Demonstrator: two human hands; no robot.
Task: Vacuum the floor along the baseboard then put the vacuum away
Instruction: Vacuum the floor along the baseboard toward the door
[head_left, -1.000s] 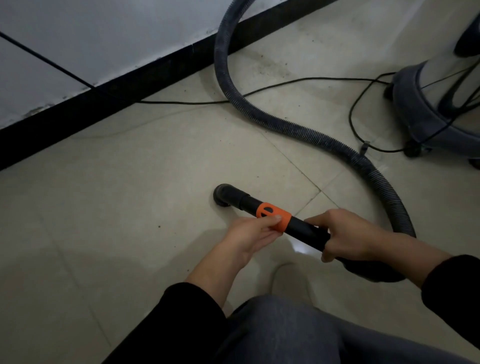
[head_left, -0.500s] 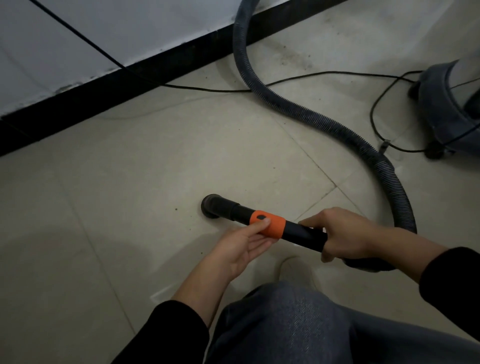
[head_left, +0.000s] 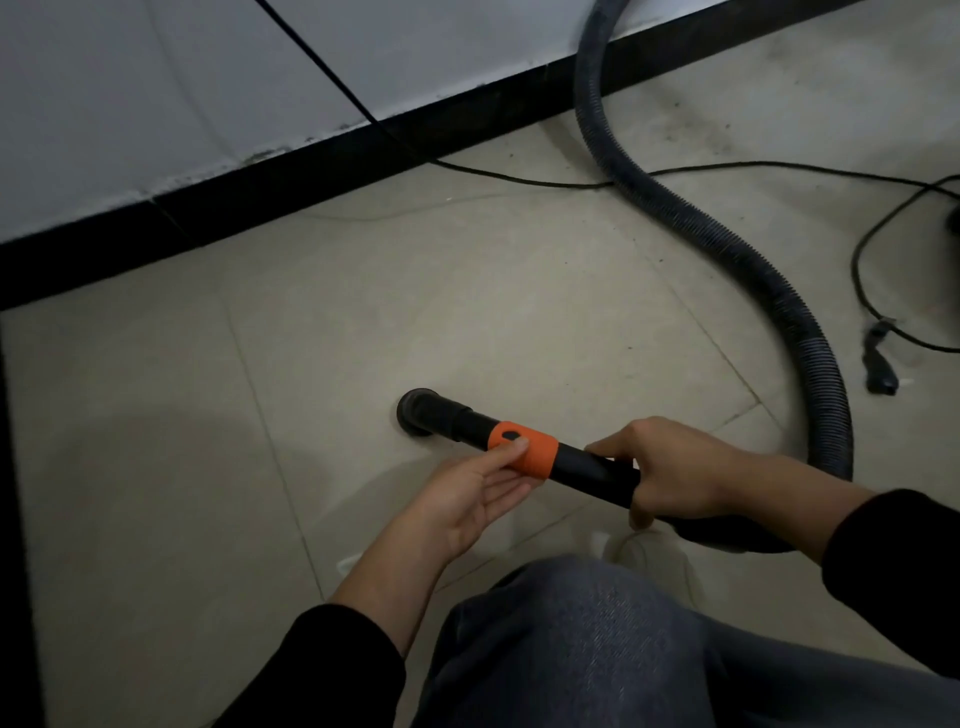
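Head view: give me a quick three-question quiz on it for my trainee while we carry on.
1. True or false: the nozzle touches the baseboard.
2. Fill in: the left hand rests its thumb on the ___ collar.
3. Which hand wraps around the black tube? A) left hand B) right hand C) neither

Key: 1 false, it sits out on the floor tile, apart from the baseboard; 2 orange; 3 B.
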